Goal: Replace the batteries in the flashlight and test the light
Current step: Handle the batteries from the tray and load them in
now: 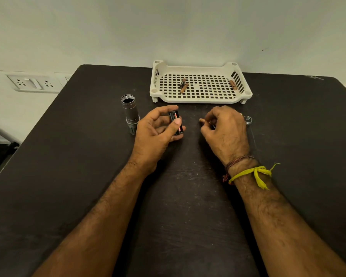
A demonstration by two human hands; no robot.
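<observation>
Flashlight (130,112) stands upright, open end up, just left of left hand (157,130), whose fingers pinch the holder (176,124); right hand (225,126) curls on something small, unidentifiable.

dark table (72,176), flashlight body (130,112), tray (200,99), cap (248,119)

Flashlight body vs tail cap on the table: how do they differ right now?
The flashlight body is a tall grey tube; the tail cap is a short, flat disc. The body stands upright with its threaded open end up, left of the left hand; the cap lies just beyond the right hand, partly hidden by it. The body is far larger than the cap. Both are metallic, rest on the dark table, and neither is held.
</observation>
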